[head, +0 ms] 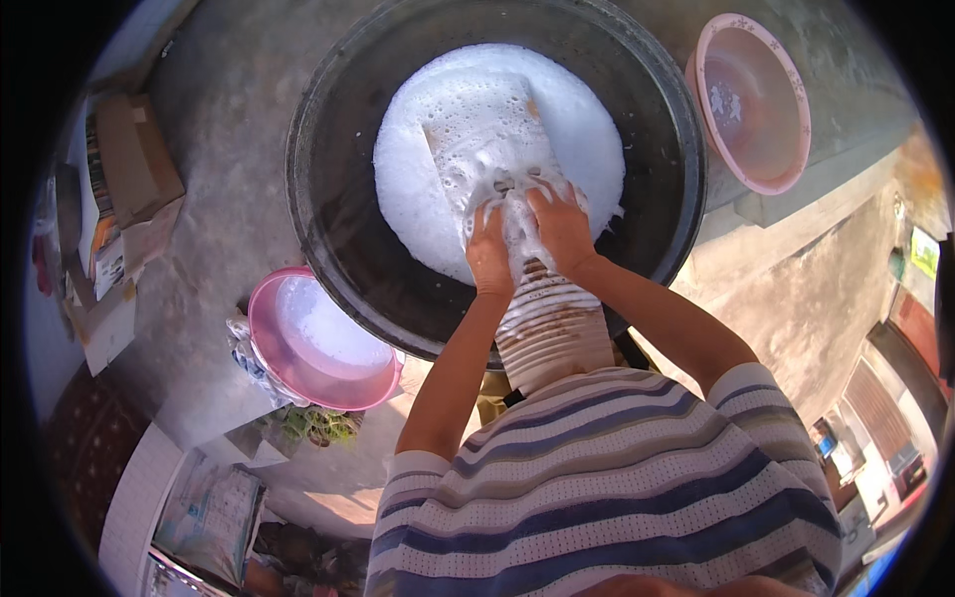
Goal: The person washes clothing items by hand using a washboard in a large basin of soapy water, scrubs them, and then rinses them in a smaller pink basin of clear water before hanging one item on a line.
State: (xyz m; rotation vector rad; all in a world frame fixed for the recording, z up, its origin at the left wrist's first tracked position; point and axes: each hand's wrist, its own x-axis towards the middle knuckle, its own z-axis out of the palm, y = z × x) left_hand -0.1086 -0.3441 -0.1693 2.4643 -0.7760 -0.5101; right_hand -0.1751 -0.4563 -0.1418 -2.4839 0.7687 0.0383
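Observation:
A ridged washboard (556, 321) leans from my waist into a big dark round basin (328, 186). Its far end is buried in thick white suds (589, 134) covering the water. My left hand (489, 254) and my right hand (561, 227) press side by side on the board. Between and under them is a soft foam-covered bundle (518, 224), probably wet cloth, with the fingers of both hands curled over it. Suds hide most of the fingertips and the bundle's exact shape. Brown residue lies in the bare grooves nearest me.
Left of the big basin stands a pink basin (261, 317) with sudsy water, cloth beside it. A pale pink basin (768, 112) sits at the upper right. Cardboard boxes (138, 160) line the left wall. Green leaves (321, 425) show below the pink basin.

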